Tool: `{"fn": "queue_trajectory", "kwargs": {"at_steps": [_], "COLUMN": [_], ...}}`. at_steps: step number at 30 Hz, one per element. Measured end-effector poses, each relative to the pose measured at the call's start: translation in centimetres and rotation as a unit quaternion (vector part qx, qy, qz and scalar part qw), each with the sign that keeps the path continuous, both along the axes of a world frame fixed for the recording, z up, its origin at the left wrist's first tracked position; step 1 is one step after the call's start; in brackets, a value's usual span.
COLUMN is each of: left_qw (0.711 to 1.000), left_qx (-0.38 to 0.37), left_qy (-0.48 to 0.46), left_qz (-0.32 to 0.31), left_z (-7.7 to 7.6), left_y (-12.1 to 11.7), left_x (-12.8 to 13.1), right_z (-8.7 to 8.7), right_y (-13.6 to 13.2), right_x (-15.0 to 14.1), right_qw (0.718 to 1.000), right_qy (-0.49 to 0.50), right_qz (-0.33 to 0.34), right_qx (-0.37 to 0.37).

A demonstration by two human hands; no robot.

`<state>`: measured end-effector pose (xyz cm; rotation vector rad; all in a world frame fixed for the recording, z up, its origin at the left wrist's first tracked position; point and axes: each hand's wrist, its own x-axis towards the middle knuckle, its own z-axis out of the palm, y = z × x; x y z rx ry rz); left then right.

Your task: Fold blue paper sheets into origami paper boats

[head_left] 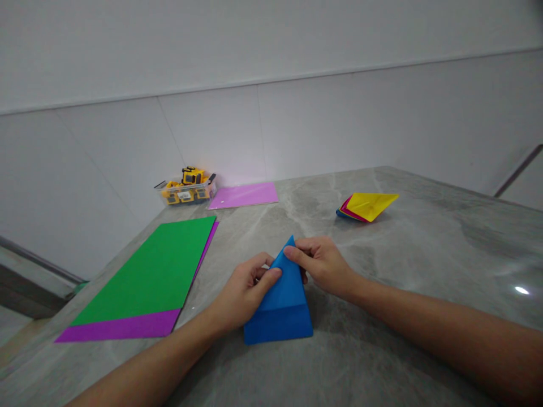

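- Dim, flat indoor light falls across a grey tabletop [424, 254], while the pale wall [297, 124] behind reads dull grey, darkening toward the top right corner.
- A hard white glare spot [521, 290] burns on the polished surface at far right, its lamp out of view.
- Soft, blurry-edged shadows pool around the folded blue paper [279, 322], its upper part lighter than its lower band.
- Wide-angle stretch pulls both forearms [407, 308] long toward the frame's edges.
- Fine detail looks soft in the distant toy box [185, 195].
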<state>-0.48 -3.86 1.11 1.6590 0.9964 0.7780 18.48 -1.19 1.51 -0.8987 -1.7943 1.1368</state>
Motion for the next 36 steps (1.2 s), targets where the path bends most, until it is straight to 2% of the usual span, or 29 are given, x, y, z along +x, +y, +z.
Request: {"fn": "queue_trajectory", "kwargs": {"at_steps": [5,9,11,19,26,36], "left_qw": [0.996,0.988,0.989,0.994,0.995,0.992], "left_qx": [-0.081,-0.135,-0.134,-0.101,-0.095,-0.114], "left_qy": [-0.025,-0.071,-0.068,-0.030,-0.022,-0.042], "left_qz": [-0.002,-0.005,-0.011,-0.034,-0.034,-0.039], "left_z": [-0.2,-0.5,-0.6,-1.0,-1.7,-1.7], "left_y": [0.4,0.5,0.5,0.9,1.3,1.3], "left_x": [-0.1,0.0,-0.1,-0.5,-0.5,-0.3], "right_z": [0.0,0.0,-0.1,-1.5,-2.2,-2.4], "right_y": [0.3,0.4,0.4,0.7,1.2,1.4], "right_x": [0.3,0.4,0.4,-0.1,0.1,0.1], "right_qw": [0.999,0.999,0.999,0.999,1.000,1.000], "right_qy": [0.004,-0.007,-0.015,0.010,0.008,0.006], "right_qz": [-0.036,-0.019,-0.013,-0.006,-0.004,-0.002], "right_qx": [0.006,0.028,0.033,-0.030,-0.018,-0.010]}}
